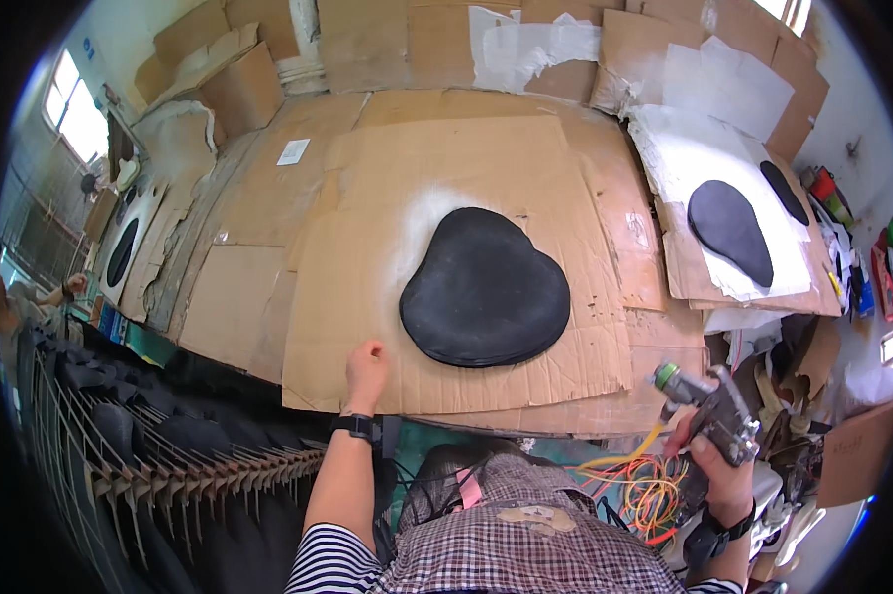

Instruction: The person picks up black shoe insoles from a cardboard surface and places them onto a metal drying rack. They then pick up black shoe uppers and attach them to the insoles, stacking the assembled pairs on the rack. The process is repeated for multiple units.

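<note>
A black, rounded heart-shaped pad point(486, 287), which looks like a seat cushion, lies flat on a brown cardboard sheet point(357, 218) in front of me. White overspray marks the cardboard along the pad's upper left side. My right hand point(718, 470) grips a metal spray gun point(718, 411) with a green-ringed nozzle, to the right of the table's front edge. The nozzle points to the left. My left hand point(367, 374) hovers near the cardboard's front edge, left of the pad and apart from it. Its fingers are curled closed, and nothing shows in them.
More black pads lie on a white sheet point(664, 148) at the right and on a board at the far left. Yellow and orange hoses point(649, 495) hang coiled below the table. A rack of metal prongs point(199, 465) with black pieces stands at the lower left. Cardboard walls the back.
</note>
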The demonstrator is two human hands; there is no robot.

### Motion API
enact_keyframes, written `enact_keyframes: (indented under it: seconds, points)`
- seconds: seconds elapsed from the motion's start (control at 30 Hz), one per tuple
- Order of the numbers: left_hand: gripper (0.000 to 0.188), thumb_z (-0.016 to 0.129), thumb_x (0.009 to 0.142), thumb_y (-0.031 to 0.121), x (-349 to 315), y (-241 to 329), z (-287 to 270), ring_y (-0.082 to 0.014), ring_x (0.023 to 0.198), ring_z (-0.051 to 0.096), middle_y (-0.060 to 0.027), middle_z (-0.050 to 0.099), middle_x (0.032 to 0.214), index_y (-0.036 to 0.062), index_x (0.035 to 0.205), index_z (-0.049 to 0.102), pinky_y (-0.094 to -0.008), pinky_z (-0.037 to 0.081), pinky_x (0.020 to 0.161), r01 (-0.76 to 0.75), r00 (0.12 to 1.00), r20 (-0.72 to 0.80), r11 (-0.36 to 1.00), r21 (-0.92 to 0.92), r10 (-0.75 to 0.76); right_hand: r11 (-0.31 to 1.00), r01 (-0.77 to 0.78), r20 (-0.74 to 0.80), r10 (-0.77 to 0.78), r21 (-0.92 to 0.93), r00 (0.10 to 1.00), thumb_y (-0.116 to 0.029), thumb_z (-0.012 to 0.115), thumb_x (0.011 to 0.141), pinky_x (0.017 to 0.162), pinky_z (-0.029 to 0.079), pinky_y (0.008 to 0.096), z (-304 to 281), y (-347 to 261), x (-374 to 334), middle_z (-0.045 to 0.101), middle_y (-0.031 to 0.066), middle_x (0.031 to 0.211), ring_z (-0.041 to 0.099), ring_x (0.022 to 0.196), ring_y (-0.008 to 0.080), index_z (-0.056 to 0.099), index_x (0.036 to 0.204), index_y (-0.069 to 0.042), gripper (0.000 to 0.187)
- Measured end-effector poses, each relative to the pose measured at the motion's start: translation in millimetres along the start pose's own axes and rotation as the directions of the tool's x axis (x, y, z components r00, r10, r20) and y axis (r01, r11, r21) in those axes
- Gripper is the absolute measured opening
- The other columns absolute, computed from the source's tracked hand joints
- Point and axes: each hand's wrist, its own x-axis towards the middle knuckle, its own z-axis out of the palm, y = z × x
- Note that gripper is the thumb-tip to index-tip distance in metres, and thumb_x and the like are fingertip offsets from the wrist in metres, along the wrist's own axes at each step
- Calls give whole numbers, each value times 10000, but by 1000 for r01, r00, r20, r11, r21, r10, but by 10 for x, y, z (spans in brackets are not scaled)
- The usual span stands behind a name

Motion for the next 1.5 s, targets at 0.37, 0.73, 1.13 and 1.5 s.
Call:
enact_keyframes:
  seconds: [0.37, 0.73, 1.13, 1.5]
  points:
    - [256, 611, 783, 99, 196, 365, 627, -324, 847, 645, -158, 673, 872, 41, 1030, 642, -410, 507, 762, 25, 991, 123, 990, 140, -43, 951, -77, 201, 141, -298, 969, -61, 690, 797, 690, 490, 268, -423, -66, -82, 614, 64, 884, 598, 766, 130, 484, 1280, -6, 529]
    - [215, 663, 772, 124, 274, 488, 754, -332, 926, 618, -160, 636, 975, 38, 968, 642, -433, 492, 819, 66, 998, -26, 952, 299, -61, 975, -39, 122, 67, -218, 990, -53, 715, 773, 649, 507, 275, -554, 61, -167, 633, 82, 884, 617, 732, 144, 491, 1262, 24, 543]
    - [56, 638, 747, 35, 412, 374, 859, -256, 705, 614, -104, 620, 873, 31, 801, 623, -360, 512, 680, 273, 962, 25, 945, -181, -273, 995, -41, 80, 49, -95, 996, -22, 681, 770, 725, 528, 330, -518, 72, -76, 628, 132, 876, 629, 752, 189, 415, 1322, 20, 614]
    - [284, 624, 774, 2, 290, 524, 908, -188, 641, 596, -112, 590, 869, -37, 1043, 540, -296, 522, 480, 536, 824, 202, 611, -583, -530, 977, -67, -24, 63, -200, 998, -94, 727, 751, 698, 528, 323, -733, 27, -332, 643, 123, 854, 639, 762, 182, 434, 1278, 47, 619]
